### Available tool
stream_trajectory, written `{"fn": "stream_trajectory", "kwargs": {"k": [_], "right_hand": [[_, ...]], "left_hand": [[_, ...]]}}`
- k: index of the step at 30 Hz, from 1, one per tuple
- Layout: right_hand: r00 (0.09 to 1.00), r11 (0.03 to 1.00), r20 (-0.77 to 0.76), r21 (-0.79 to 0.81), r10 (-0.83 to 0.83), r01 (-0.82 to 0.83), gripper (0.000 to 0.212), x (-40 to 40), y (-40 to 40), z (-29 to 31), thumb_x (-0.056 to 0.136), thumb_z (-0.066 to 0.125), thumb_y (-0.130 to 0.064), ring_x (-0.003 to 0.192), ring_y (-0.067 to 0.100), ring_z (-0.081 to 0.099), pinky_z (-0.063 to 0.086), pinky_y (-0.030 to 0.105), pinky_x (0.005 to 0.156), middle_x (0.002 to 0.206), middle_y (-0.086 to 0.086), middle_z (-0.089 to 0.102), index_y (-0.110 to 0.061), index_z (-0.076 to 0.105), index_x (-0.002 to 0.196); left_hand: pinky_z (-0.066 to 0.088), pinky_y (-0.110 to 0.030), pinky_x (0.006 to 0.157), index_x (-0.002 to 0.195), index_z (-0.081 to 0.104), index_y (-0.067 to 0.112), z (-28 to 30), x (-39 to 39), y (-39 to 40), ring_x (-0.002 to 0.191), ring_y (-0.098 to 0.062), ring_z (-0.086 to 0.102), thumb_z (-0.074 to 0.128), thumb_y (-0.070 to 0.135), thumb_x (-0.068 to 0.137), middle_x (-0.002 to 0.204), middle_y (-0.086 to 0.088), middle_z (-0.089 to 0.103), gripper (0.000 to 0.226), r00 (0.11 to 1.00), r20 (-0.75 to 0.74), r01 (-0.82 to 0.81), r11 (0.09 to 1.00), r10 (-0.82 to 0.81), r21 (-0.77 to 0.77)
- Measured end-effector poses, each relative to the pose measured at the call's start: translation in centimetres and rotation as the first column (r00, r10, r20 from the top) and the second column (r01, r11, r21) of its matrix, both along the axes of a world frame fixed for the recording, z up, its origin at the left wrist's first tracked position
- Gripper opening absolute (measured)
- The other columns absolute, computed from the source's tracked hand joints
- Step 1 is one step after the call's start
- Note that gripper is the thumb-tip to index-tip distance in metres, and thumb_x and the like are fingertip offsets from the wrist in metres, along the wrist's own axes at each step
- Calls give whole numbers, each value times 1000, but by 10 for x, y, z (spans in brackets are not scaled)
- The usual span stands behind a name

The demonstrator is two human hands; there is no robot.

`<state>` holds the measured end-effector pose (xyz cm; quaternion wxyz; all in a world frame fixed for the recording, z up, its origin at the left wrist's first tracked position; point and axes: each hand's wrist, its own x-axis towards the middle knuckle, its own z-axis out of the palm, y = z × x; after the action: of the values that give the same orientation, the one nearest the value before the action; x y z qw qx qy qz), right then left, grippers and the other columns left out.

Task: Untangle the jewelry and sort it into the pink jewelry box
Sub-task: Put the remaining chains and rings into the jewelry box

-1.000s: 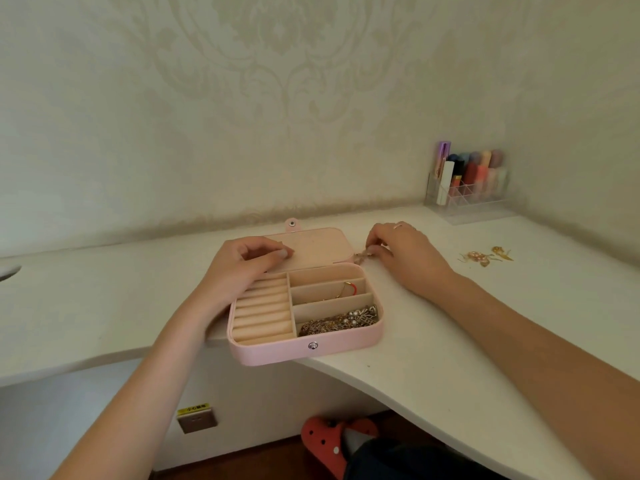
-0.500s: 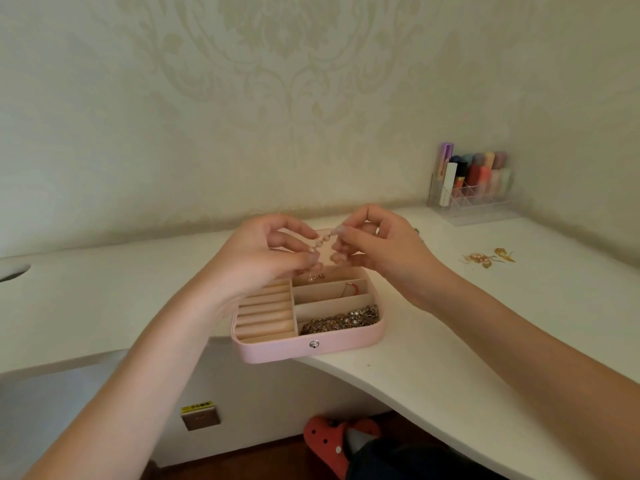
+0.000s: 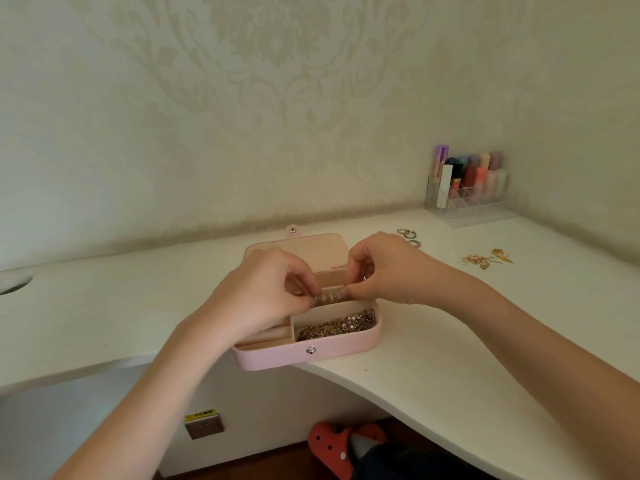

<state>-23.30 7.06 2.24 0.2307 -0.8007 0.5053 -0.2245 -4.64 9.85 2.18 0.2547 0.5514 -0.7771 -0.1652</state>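
While the left hand (image 3: pixel 263 289) and right hand (image 3: pixel 384 268) each pinch an end of a short beaded piece (image 3: pixel 329 298), they hold it taut over the open box (image 3: pixel 308 351), seemingly to lower it into a compartment untangled

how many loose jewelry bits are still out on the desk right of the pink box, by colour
Silver-coloured rings: 3, by the right hand
Gold-coloured pieces: 2, a small cluster and a single piece; how many items the cluster holds is too small to tell
Total: 5
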Motion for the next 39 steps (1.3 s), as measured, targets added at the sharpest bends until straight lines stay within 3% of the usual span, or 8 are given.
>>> {"fn": "stream_trajectory", "kwargs": {"k": [5,17,21,25,29,31,35,39], "right_hand": [[998,992,-44,-121,40,-45,11,2,-1,-3,75,76,-22,60,1,46,36,8,55,72,-12,55,-20,72,85],[977,960,-205,-254,63,-115,12,-1,-7,-9,77,72,-14,66,0,46,33,9,59,82,-6,65,-19,71,88],[995,989,-85,-130,57,-68,27,-4,-12,-11,72,79,-20,63,2,45,38,16,61,80,-15,54,-24,64,95],[991,996,106,-41,81,-77,19,-15,-20,-9,74,79,-25,67,7,52,45,22,69,84,-8,64,-24,69,90],[981,948,101,-255,-168,188,19,-33,-53,-18,94,53,-17,93,13,56,40,12,75,107,-1,65,-16,65,109],[954,909,-43,-320,-296,268,30,-40,-71,-25,98,42,-12,113,22,51,40,25,89,121,9,60,-12,57,124],[861,878,-296,-379,-414,292,30,-43,-90,-42,98,42,-15,116,30,46,42,40,93,115,14,62,-8,58,122],[892,878,-259,-411,-372,246,29,-43,-96,-50,97,45,-15,106,26,52,43,35,88,108,8,67,-16,67,115]], "left_hand": [[46,-25,61,65,71,31,-1,6,-6,55,2,51,79,20,65,58,18,62,14,999,26,-32,999,32,-21],[38,-10,50,63,71,23,-7,8,-13,50,-1,50,75,2,68,59,4,66,23,994,-105,37,999,-39,-17],[41,-12,54,64,72,21,-8,10,-20,53,-2,53,77,1,68,59,1,66,21,978,-188,98,995,-94,8],[43,-21,61,65,72,22,-13,11,-28,59,-6,54,80,6,68,66,-4,69,18,962,-240,132,991,-133,-20],[36,-8,46,74,68,10,-9,11,-37,45,1,49,72,1,76,52,11,61,10,886,-457,100,995,-76,29],[35,-7,42,74,67,11,-7,13,-48,44,1,50,72,2,77,52,13,61,10,854,-520,27,1000,-18,9],[37,-11,50,72,68,24,-14,16,-68,53,-1,50,72,8,78,67,10,66,18,950,-313,9,999,-24,-50],[38,-10,59,77,69,24,-23,19,-77,62,-3,50,72,11,78,83,7,69,13,980,-194,35,994,-54,-99]]}}
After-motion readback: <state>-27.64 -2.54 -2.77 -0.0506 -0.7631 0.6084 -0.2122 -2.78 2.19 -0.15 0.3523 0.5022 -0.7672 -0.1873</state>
